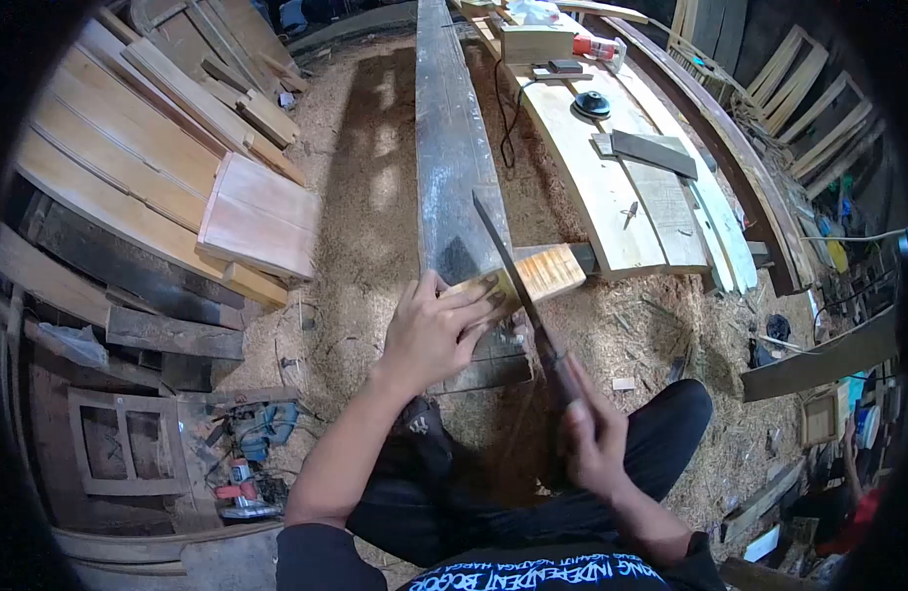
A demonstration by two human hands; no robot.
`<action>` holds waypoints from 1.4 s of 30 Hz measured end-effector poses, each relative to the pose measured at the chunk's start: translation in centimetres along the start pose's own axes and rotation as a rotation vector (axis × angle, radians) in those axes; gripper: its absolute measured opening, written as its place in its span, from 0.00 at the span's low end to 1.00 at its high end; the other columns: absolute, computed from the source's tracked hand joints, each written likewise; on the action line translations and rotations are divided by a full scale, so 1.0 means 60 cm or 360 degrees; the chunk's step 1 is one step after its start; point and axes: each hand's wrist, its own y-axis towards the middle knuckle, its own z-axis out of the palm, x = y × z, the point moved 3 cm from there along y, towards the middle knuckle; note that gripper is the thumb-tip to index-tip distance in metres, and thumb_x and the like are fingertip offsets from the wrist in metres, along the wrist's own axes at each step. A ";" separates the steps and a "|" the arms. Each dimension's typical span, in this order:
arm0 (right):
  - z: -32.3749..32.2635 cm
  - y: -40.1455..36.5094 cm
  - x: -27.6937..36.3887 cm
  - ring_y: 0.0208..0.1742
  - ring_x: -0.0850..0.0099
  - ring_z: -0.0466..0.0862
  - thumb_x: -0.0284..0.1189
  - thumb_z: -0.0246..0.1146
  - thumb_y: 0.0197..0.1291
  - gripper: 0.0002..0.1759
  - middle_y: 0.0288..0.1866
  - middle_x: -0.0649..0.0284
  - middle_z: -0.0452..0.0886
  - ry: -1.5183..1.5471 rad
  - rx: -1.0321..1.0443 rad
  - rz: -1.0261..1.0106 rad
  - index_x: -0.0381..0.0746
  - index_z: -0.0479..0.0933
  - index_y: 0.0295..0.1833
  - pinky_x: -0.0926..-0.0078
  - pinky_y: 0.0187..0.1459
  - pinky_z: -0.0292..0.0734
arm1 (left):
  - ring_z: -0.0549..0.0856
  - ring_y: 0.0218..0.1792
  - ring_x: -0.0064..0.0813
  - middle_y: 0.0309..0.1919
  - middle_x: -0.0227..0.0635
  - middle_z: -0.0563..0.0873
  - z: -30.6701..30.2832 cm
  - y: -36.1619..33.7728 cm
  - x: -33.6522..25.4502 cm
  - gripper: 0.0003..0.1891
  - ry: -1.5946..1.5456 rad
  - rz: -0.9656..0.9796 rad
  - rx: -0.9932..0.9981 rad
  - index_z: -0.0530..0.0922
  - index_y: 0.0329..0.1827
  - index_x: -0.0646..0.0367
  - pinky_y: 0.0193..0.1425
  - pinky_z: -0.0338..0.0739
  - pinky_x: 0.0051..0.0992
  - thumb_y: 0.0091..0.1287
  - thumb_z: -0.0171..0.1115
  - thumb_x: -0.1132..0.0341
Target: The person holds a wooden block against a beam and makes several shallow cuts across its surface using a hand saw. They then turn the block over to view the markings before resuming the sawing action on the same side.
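A hand saw (513, 274) with a dark blade lies across a short block of light wood (554, 272). My right hand (597, 438) is wrapped round the saw's handle, below and to the right of the block. Up and to the left of it, my left hand (434, 330) grips the block's left part, its fingers over the top, left of the blade. The block rests across the near end of a long, dark, worn beam (449, 167), and its right end sticks out past the beam's edge.
Pale boards (597, 197) to the right bear a black round disc (591, 105), dark wood strips (654, 155) and a red tool (597, 46). Wooden panels (262, 212) lean at left. Power tools (257, 428) lie at lower left. Another person's red sleeve (858, 522) shows at lower right.
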 end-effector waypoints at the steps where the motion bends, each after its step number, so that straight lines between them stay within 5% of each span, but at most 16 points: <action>1: 0.003 -0.012 0.008 0.34 0.80 0.81 0.29 0.53 0.80 0.31 0.59 0.47 0.90 0.0048 0.0010 0.0034 0.30 0.64 0.83 0.79 0.41 0.76 | 0.80 0.46 0.38 0.62 0.22 0.92 -0.003 0.001 0.001 0.15 -0.0021 0.0022 -0.0009 0.93 0.53 0.49 0.56 0.79 0.34 0.63 0.77 0.62; 4: -0.041 -0.084 0.038 0.33 0.80 0.82 0.37 0.54 0.81 0.34 0.35 0.58 0.87 0.0152 0.0116 0.0311 0.29 0.64 0.84 0.80 0.38 0.74 | 0.81 0.45 0.39 0.61 0.22 0.92 0.004 -0.003 -0.003 0.16 -0.0078 -0.0012 -0.0004 0.93 0.52 0.50 0.55 0.80 0.35 0.60 0.78 0.63; 7: -0.060 -0.141 0.036 0.36 0.78 0.85 0.38 0.53 0.80 0.34 0.41 0.57 0.89 0.0077 -0.0088 0.0203 0.26 0.66 0.82 0.78 0.42 0.77 | 0.81 0.45 0.39 0.59 0.23 0.93 -0.002 0.005 0.001 0.15 -0.0108 -0.0025 -0.0040 0.94 0.51 0.51 0.55 0.80 0.35 0.61 0.78 0.64; 10: -0.035 -0.051 0.055 0.42 0.75 0.83 0.34 0.53 0.81 0.31 0.53 0.54 0.88 -0.0036 -0.0055 -0.0067 0.27 0.67 0.82 0.77 0.48 0.77 | 0.81 0.45 0.39 0.58 0.25 0.93 0.000 -0.003 0.000 0.14 -0.0111 0.0046 0.0007 0.94 0.50 0.52 0.55 0.80 0.35 0.61 0.78 0.64; 11: -0.020 -0.017 0.039 0.38 0.77 0.79 0.31 0.53 0.81 0.30 0.48 0.57 0.88 0.0189 0.0026 0.0309 0.29 0.66 0.83 0.76 0.45 0.76 | 0.81 0.44 0.40 0.57 0.27 0.94 0.002 -0.001 0.002 0.14 -0.0097 0.0054 -0.0001 0.94 0.50 0.52 0.55 0.80 0.35 0.61 0.78 0.65; 13: 0.007 0.027 0.021 0.34 0.80 0.75 0.30 0.53 0.81 0.30 0.44 0.60 0.86 0.0095 -0.0041 0.0045 0.32 0.66 0.83 0.77 0.42 0.75 | 0.82 0.44 0.40 0.56 0.28 0.94 0.008 -0.008 0.000 0.14 -0.0080 0.0062 -0.0040 0.94 0.51 0.52 0.55 0.80 0.35 0.61 0.78 0.65; 16: -0.020 -0.023 0.020 0.33 0.81 0.75 0.31 0.53 0.81 0.30 0.40 0.61 0.85 0.0211 0.0055 0.0188 0.32 0.66 0.83 0.77 0.40 0.75 | 0.81 0.45 0.39 0.58 0.25 0.93 0.004 -0.004 0.004 0.15 -0.0097 0.0006 -0.0003 0.94 0.53 0.49 0.55 0.79 0.35 0.62 0.77 0.64; 19: -0.048 -0.117 0.018 0.25 0.86 0.70 0.47 0.52 0.82 0.38 0.37 0.66 0.85 0.0028 -0.0052 -0.0001 0.27 0.65 0.82 0.83 0.30 0.63 | 0.81 0.46 0.37 0.62 0.22 0.92 0.007 -0.002 0.005 0.16 -0.0104 -0.0053 0.0027 0.94 0.54 0.47 0.55 0.77 0.34 0.64 0.77 0.62; 22: -0.043 -0.114 0.020 0.22 0.87 0.68 0.51 0.53 0.81 0.42 0.38 0.62 0.87 0.0090 -0.0175 0.0074 0.27 0.65 0.83 0.84 0.27 0.58 | 0.81 0.45 0.37 0.63 0.21 0.92 0.003 0.002 -0.003 0.15 -0.0067 -0.0023 0.0054 0.93 0.55 0.47 0.55 0.77 0.33 0.65 0.75 0.62; 23: -0.045 -0.108 0.025 0.30 0.80 0.79 0.36 0.53 0.80 0.32 0.45 0.56 0.90 0.0091 -0.0091 0.0205 0.28 0.68 0.81 0.80 0.38 0.75 | 0.81 0.45 0.37 0.63 0.23 0.91 0.004 0.007 0.001 0.17 -0.0031 -0.0037 0.0019 0.93 0.57 0.47 0.55 0.78 0.33 0.64 0.76 0.63; 29: -0.057 -0.038 0.003 0.29 0.82 0.74 0.31 0.54 0.79 0.30 0.34 0.63 0.82 0.0356 -0.0016 0.0296 0.32 0.70 0.82 0.80 0.37 0.72 | 0.81 0.44 0.38 0.63 0.25 0.92 0.006 0.017 0.003 0.19 -0.0030 -0.0038 -0.0049 0.92 0.60 0.46 0.55 0.80 0.33 0.64 0.75 0.63; 35: -0.081 -0.116 0.003 0.37 0.80 0.84 0.35 0.57 0.78 0.32 0.55 0.49 0.91 0.0157 -0.0004 0.0259 0.27 0.69 0.80 0.79 0.44 0.77 | 0.81 0.45 0.39 0.61 0.28 0.92 0.004 0.019 0.001 0.19 -0.0043 -0.0107 -0.0002 0.92 0.59 0.47 0.55 0.80 0.33 0.64 0.77 0.62; 38: -0.053 -0.028 0.014 0.39 0.81 0.83 0.28 0.56 0.79 0.29 0.54 0.51 0.91 0.0170 0.0052 0.0090 0.28 0.69 0.80 0.79 0.45 0.78 | 0.81 0.45 0.39 0.61 0.29 0.93 0.007 0.017 0.004 0.19 0.0002 0.0000 -0.0028 0.92 0.59 0.48 0.55 0.80 0.34 0.64 0.77 0.62; 41: -0.025 0.036 0.010 0.41 0.81 0.83 0.26 0.55 0.80 0.28 0.53 0.52 0.91 0.0204 0.0084 0.0249 0.30 0.69 0.81 0.80 0.46 0.78 | 0.82 0.45 0.39 0.60 0.29 0.93 0.009 0.016 0.004 0.19 0.0030 -0.0100 -0.0064 0.93 0.59 0.49 0.55 0.81 0.34 0.64 0.77 0.62; 42: -0.021 0.034 0.001 0.41 0.81 0.84 0.28 0.54 0.80 0.28 0.52 0.52 0.92 0.0126 -0.0009 -0.0064 0.32 0.70 0.81 0.80 0.47 0.78 | 0.82 0.45 0.39 0.61 0.29 0.93 0.005 0.020 0.006 0.18 0.0028 -0.0099 -0.0074 0.93 0.58 0.49 0.55 0.81 0.34 0.65 0.77 0.62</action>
